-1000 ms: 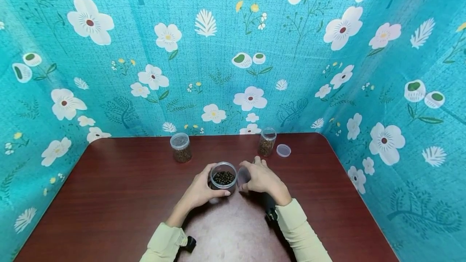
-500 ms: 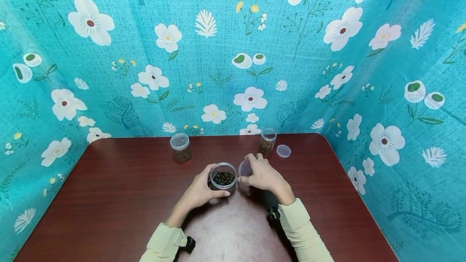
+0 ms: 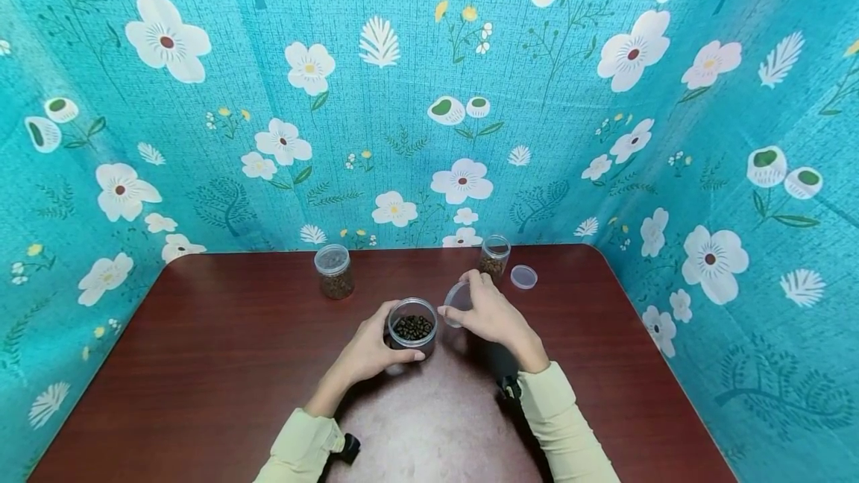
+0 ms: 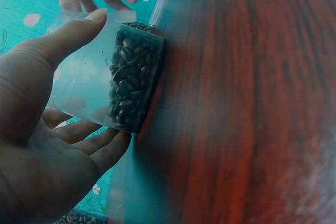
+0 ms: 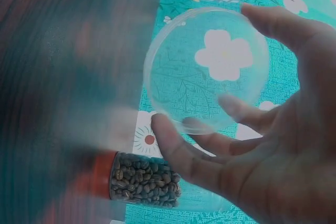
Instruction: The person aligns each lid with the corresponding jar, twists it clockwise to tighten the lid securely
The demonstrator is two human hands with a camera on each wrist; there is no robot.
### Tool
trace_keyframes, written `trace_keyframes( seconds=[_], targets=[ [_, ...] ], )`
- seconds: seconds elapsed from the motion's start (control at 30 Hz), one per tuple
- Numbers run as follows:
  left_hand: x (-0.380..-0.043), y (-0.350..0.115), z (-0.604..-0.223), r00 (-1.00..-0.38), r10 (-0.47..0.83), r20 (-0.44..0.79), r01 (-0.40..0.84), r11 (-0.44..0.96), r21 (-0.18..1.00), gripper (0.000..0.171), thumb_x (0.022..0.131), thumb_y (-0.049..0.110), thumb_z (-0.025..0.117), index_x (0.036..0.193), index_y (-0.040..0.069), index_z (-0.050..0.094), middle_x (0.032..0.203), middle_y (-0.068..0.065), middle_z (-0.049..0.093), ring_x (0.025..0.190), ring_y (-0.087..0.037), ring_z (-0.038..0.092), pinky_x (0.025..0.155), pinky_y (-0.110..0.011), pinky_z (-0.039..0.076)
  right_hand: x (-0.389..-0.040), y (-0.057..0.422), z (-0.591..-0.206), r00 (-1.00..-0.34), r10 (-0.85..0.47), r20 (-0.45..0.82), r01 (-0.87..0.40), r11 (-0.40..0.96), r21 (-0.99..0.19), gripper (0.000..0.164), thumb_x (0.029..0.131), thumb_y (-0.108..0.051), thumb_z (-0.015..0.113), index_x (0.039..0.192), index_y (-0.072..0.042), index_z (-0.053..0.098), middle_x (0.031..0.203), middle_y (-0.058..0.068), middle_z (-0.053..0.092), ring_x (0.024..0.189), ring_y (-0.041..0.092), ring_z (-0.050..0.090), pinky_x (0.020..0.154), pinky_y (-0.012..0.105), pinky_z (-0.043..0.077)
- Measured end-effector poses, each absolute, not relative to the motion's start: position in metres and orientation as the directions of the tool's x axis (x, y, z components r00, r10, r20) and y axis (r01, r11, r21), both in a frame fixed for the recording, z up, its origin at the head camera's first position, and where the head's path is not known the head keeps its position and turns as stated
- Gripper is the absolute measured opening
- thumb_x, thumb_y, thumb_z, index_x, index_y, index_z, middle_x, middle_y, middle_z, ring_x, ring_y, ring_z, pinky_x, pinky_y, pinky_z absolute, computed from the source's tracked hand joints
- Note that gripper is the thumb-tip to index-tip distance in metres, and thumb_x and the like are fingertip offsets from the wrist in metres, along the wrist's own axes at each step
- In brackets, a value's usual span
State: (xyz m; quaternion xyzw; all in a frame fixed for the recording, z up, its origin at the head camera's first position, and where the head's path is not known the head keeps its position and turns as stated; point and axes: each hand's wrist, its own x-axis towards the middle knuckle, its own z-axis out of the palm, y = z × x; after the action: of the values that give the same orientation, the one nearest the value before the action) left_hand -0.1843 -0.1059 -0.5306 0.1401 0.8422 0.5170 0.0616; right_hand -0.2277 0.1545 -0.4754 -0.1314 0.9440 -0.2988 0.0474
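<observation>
My left hand (image 3: pixel 365 349) grips a clear open-topped jar (image 4: pixel 79 72) from its left side, thumb across the front and fingers behind. Dark coffee beans (image 3: pixel 412 328) fill the lower part of it; the jar stands upright. Just right of the jar, my right hand (image 3: pixel 495 311) holds a clear round lid (image 5: pixel 178 72) by its edge between thumb and fingers. The lid is tilted up on its side and apart from the jar's rim. In the right wrist view, the floral cloth shows through it.
At the back left of the table (image 3: pixel 221 364) stands a lidded jar (image 3: pixel 334 274) of brown beans. A narrower uncapped jar (image 3: pixel 493 263) of brown beans stands behind my right hand, with a small lid (image 3: pixel 523 276) lying beside it. Floral cloth (image 3: pixel 403 133) hangs along the table's back.
My right hand has moved the lid away from the jar, backward and slightly right, and turned it so more of its face shows. My left hand and its jar have stayed put.
</observation>
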Motion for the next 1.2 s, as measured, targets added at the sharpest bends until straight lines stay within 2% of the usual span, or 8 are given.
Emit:
trace_keyframes(
  seconds=[0.13, 0.3, 0.53, 0.77, 0.87, 1.07, 1.2],
  targets=[
    [-0.1854, -0.1057, -0.5304, -0.951, 0.306, 0.046, 0.179, 0.424, 0.888, 0.095, 0.075, 0.038, 0.097, 0.153, 0.017, 0.047, 0.143, -0.004, 0.065, 0.13, -0.02, 0.064, 0.11, -0.051, 0.048, -0.229, 0.1558, -0.4747, -0.962, -0.269, 0.037, -0.234, 0.755, -0.612, 0.057, 0.089, -0.048, 0.079, 0.117, -0.009, 0.048, 0.109, 0.01, 0.052, 0.092, 0.02, 0.057, 0.08, 0.038, 0.051],
    [-0.1873, -0.1051, -0.5302, -0.951, 0.306, 0.051, 0.186, 0.432, 0.883, 0.095, 0.075, 0.038, 0.097, 0.153, 0.017, 0.047, 0.142, -0.002, 0.066, 0.129, -0.018, 0.064, 0.11, -0.049, 0.049, -0.229, 0.1561, -0.4726, -0.963, -0.259, 0.082, -0.254, 0.757, -0.602, 0.046, 0.089, -0.045, 0.08, 0.101, -0.013, 0.048, 0.102, 0.007, 0.046, 0.081, 0.02, 0.054, 0.075, 0.035, 0.046],
    [-0.188, -0.1045, -0.5297, -0.954, 0.297, 0.05, 0.18, 0.431, 0.884, 0.093, 0.075, 0.037, 0.097, 0.152, 0.02, 0.047, 0.141, -0.001, 0.066, 0.129, -0.018, 0.064, 0.11, -0.049, 0.049, -0.2291, 0.157, -0.4732, -0.955, -0.284, 0.085, -0.276, 0.746, -0.607, 0.038, 0.093, -0.043, 0.075, 0.092, -0.016, 0.048, 0.107, 0.006, 0.046, 0.086, 0.021, 0.052, 0.077, 0.038, 0.043],
    [-0.1859, -0.1047, -0.5308, -0.952, 0.301, 0.053, 0.186, 0.436, 0.88, 0.093, 0.075, 0.039, 0.097, 0.152, 0.022, 0.047, 0.14, -0.001, 0.067, 0.129, -0.017, 0.064, 0.11, -0.049, 0.049, -0.2273, 0.1542, -0.473, -0.942, -0.328, 0.064, -0.293, 0.716, -0.634, 0.04, 0.097, -0.04, 0.073, 0.08, -0.014, 0.047, 0.104, 0.008, 0.048, 0.084, 0.019, 0.049, 0.076, 0.036, 0.041],
    [-0.185, -0.1053, -0.531, -0.952, 0.302, 0.056, 0.191, 0.437, 0.879, 0.093, 0.075, 0.04, 0.097, 0.152, 0.022, 0.047, 0.14, -0.001, 0.067, 0.129, -0.018, 0.064, 0.11, -0.05, 0.049, -0.2264, 0.1527, -0.4717, -0.94, -0.337, 0.058, -0.294, 0.709, -0.641, 0.042, 0.097, -0.04, 0.072, 0.077, -0.014, 0.047, 0.096, 0.006, 0.049, 0.082, 0.018, 0.047, 0.073, 0.033, 0.04],
    [-0.1845, -0.1067, -0.5309, -0.947, 0.316, 0.059, 0.199, 0.431, 0.88, 0.093, 0.076, 0.039, 0.096, 0.153, 0.021, 0.046, 0.142, -0.002, 0.066, 0.13, -0.018, 0.064, 0.111, -0.05, 0.048, -0.2262, 0.152, -0.4723, -0.934, -0.357, 0.002, -0.27, 0.701, -0.66, 0.041, 0.095, -0.044, 0.075, 0.08, -0.015, 0.051, 0.071, -0.001, 0.044, 0.061, 0.013, 0.042, 0.059, 0.029, 0.035],
    [-0.1844, -0.1067, -0.5306, -0.945, 0.319, 0.067, 0.209, 0.437, 0.875, 0.092, 0.076, 0.04, 0.096, 0.152, 0.022, 0.047, 0.141, -0.002, 0.066, 0.13, -0.017, 0.064, 0.111, -0.049, 0.049, -0.2258, 0.1524, -0.4716, -0.932, -0.362, 0.0, -0.27, 0.697, -0.664, 0.036, 0.093, -0.044, 0.077, 0.09, -0.016, 0.053, 0.077, -0.001, 0.047, 0.074, 0.016, 0.045, 0.066, 0.032, 0.038]
  ],
)
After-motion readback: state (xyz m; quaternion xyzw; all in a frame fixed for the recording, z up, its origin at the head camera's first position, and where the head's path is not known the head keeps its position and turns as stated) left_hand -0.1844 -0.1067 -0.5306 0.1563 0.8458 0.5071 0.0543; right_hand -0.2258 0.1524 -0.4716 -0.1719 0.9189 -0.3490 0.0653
